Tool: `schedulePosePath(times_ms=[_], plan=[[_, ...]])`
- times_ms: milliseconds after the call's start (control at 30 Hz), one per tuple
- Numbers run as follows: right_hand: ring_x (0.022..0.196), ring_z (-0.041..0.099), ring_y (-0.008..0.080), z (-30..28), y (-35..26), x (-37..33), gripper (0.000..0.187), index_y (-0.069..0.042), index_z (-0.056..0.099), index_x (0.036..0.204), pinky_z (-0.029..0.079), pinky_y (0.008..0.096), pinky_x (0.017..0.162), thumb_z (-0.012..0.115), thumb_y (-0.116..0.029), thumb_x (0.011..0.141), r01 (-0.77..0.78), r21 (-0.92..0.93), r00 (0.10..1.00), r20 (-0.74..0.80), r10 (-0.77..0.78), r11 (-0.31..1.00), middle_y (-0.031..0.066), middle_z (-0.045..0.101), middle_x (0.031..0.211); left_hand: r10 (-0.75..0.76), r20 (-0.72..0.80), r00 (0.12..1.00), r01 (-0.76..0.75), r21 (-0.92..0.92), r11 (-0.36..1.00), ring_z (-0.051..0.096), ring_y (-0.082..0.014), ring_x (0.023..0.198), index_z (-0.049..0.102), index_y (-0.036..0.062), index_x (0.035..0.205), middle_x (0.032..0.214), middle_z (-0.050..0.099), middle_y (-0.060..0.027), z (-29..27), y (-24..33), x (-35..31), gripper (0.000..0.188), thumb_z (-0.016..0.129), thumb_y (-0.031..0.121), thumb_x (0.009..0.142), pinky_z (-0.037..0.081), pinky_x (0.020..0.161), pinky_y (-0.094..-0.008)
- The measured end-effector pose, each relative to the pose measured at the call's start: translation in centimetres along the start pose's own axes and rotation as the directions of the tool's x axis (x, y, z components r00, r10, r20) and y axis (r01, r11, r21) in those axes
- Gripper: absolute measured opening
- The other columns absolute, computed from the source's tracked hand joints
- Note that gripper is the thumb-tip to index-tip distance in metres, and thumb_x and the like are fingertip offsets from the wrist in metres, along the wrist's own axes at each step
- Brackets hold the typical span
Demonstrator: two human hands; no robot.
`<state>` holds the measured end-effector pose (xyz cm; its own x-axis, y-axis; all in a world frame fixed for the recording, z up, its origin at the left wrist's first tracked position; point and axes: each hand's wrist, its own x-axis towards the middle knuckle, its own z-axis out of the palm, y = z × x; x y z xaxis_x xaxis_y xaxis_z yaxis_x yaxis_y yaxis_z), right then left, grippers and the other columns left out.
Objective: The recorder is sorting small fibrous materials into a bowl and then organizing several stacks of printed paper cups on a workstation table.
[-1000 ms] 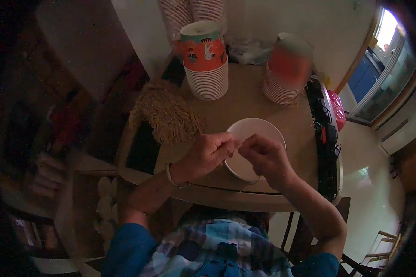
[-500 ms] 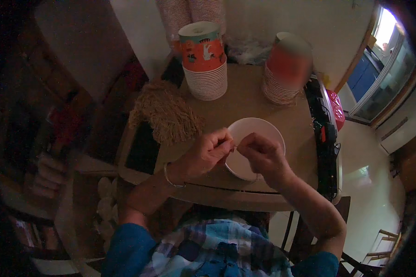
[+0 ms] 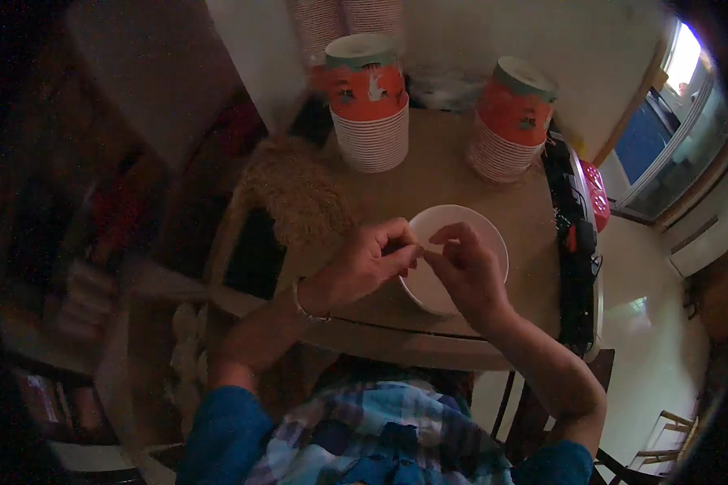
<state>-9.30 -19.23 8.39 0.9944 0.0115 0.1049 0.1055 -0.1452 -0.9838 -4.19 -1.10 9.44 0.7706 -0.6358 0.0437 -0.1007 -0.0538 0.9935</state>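
Observation:
My left hand (image 3: 374, 257), with a bracelet at its wrist, is closed in a pinch over the left rim of a white paper bucket (image 3: 487, 250). Opposite it my right hand (image 3: 471, 271) hangs over the bucket's mouth, its thumb tip against the left fingertips and its index finger lifted and bent. Whatever lies between the fingertips is too small to make out. A shaggy bundle of tan fibre strands (image 3: 299, 194) lies on the table, left of the bucket and beyond my left hand.
Two stacks of orange-and-green paper buckets (image 3: 370, 105) (image 3: 514, 121) stand at the table's back. More stacked buckets (image 3: 372, 20) are behind them. Black devices with cables (image 3: 576, 242) line the right edge of the table (image 3: 429, 174), beside a red item (image 3: 594, 194). A wooden chair (image 3: 667, 436) stands at lower right.
The right index finger has lifted away from the thumb, and the right hand has opened somewhat. Both hands stay over the bucket. The whole view has shifted slightly.

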Motion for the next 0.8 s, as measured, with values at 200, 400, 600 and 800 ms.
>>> schedulePosePath(times_ms=[200, 400, 600, 800], plan=[[0.072, 0.052, 0.004, 0.0, 0.7, 0.0, 0.006, -0.004, 0.057, 0.088, 0.043, 0.0206, 0.061, 0.063, -0.004, 0.087, 0.179, -0.067, 0.984, 0.02, -0.178, 0.982, -0.0018, 0.057, 0.077, -0.046, -0.006, 0.999, 0.046, -0.035, 0.998, 0.055, -0.0059, 0.073, 0.057, 0.0026, 0.091, 0.079, 0.059, -0.0004, -0.5, -0.3, -0.1, 0.01, 0.054, 0.012, 0.095, 0.049, 0.067, -0.0219], [0.074, 0.052, 0.0036, -0.3, -0.6, -0.3, 0.003, -0.003, 0.059, 0.088, 0.043, 0.0194, 0.065, 0.061, -0.005, 0.088, 0.107, -0.182, 0.992, 0.083, -0.093, 0.977, -0.0017, 0.058, 0.077, -0.035, 0.025, 0.999, 0.037, -0.084, 0.996, 0.057, -0.0066, 0.074, 0.058, 0.0023, 0.091, 0.081, 0.06, -0.0013, -0.9, 0.1, 0.0, 0.01, 0.056, 0.012, 0.094, 0.05, 0.067, -0.0224], [0.076, 0.062, 0.0145, -0.1, -0.1, -0.1, 0.008, -0.004, 0.062, 0.089, 0.05, 0.0322, 0.067, 0.06, -0.012, 0.09, 0.139, -0.154, 0.99, 0.049, -0.133, 0.978, 0.0128, 0.067, 0.083, -0.084, 0.012, 0.996, 0.085, -0.119, 0.989, 0.057, -0.0069, 0.073, 0.058, 0.0019, 0.091, 0.08, 0.061, -0.0014, -1.0, 0.0, 0.1, 0.009, 0.057, 0.011, 0.093, 0.05, 0.066, -0.022], [0.075, 0.062, 0.0148, 0.2, -0.6, 0.0, 0.006, -0.004, 0.061, 0.091, 0.05, 0.0316, 0.064, 0.061, -0.01, 0.088, 0.057, -0.213, 0.998, -0.027, -0.065, 0.975, 0.0137, 0.066, 0.082, -0.075, -0.003, 0.997, 0.075, -0.072, 0.995, 0.057, -0.0069, 0.073, 0.058, 0.0012, 0.091, 0.08, 0.061, -0.0016, -1.0, 0.1, 0.3, 0.008, 0.057, 0.01, 0.092, 0.05, 0.067, -0.0221]])
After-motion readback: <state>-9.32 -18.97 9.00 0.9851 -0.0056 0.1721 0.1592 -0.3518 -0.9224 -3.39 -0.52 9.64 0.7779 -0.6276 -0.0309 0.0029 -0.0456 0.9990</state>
